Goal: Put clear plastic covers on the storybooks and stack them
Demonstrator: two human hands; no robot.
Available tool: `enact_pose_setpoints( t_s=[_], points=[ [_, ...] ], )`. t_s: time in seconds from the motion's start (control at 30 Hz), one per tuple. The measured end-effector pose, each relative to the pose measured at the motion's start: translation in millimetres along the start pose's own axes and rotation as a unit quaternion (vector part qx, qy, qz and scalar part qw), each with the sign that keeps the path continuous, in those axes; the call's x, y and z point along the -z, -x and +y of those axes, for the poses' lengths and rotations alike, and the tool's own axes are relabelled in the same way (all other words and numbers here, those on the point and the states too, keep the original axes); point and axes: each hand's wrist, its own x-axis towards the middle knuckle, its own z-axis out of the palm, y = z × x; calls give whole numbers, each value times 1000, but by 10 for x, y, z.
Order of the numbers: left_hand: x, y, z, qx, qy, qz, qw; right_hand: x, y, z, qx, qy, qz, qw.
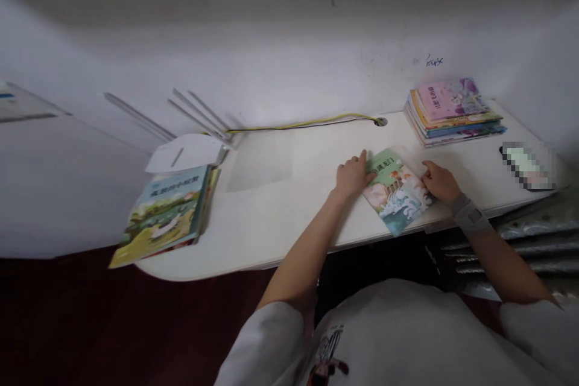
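Shirt: a white one is being worn, its print being shown low in the view.
Book: a thin picture book is being borne flat by the worktop, right of its middle, between the left hand and the right hand.
Long axis: it is being slanted from far left to near right, the lowest corner being placed at about the front edge.
Left hand: it is being set against the book's left side near the far end, thumb being laid at the cover.
Right hand: it is being held half curled at the right side; contact cannot be told.
Hands: they are being held apart, the book being flanked by both; the left is being placed nearer its title end, and whether either is gripping cannot be told.
Stack of books: it is being supported beyond the right hand, near the wall.
Phone: its screen is being masked by blur, right of the stack.
Far left: more books are being overhung past the worktop's end, just beside a router.
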Motion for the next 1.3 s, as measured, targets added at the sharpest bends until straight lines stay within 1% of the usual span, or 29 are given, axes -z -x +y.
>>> enact_pose_setpoints(
  t_s=[0.1, 0.17, 0.23, 0.27, 0.33, 0.37, 0.43, 0.5, 0.53, 0.6, 0.67, 0.77, 0.83, 0.9, 1.0, 1.13, 1.23, 1.3],
  points=[
    [58, 87, -295, 59, 29, -42, 997, -67, -212, -215, 41, 13, 2, 999],
    [73, 129, -474, 97, 67, -52, 992, -115, -385, -370, 96, -27, -16, 995],
    [60, 119, -605, 110, 94, -27, 989, -157, -538, -483, 139, -90, -31, 986],
    [43, 95, -647, 108, 111, -11, 988, -172, -599, -509, 145, -117, -31, 982],
    [-3, 24, -686, 93, 160, 11, 983, -176, -682, -485, 127, -150, -29, 980],
    [-27, -13, -688, 88, 184, 20, 979, -164, -706, -435, 110, -164, -36, 980],
    [-67, -68, -667, 87, 215, 37, 972, -116, -721, -283, 79, -193, -74, 975],
    [-93, -82, -623, 84, 223, 47, 970, -55, -698, -120, 69, -210, -108, 969],
    [-100, -73, -595, 81, 220, 52, 971, -29, -674, -58, 72, -208, -111, 969],
    [-107, -35, -529, 77, 192, 66, 976, 0, -606, -10, 86, -185, -97, 974],
    [-106, 11, -460, 81, 124, 74, 986, -9, -522, -76, 83, -133, -64, 986],
    [-91, 53, -392, 86, 2, 72, 994, -77, -426, -333, 55, 1, 2, 998],
    [-76, 57, -398, 88, -52, 78, 992, -135, -419, -537, 52, 80, 29, 995],
    [-65, 50, -444, 96, -79, 92, 988, -193, -469, -716, 64, 119, 32, 990],
    [-64, 40, -542, 115, -78, 108, 984, -279, -599, -886, 91, 120, 19, 988],
    [-57, 63, -606, 128, -44, 112, 984, -391, -709, -930, 107, 93, 27, 990],
    [-2, 143, -546, 110, -41, 118, 986, -442, -710, -895, 109, 79, 55, 989],
    [41, 229, -444, 81, -62, 115, 988, -452, -700, -870, 109, 68, 65, 990]
  ],
)
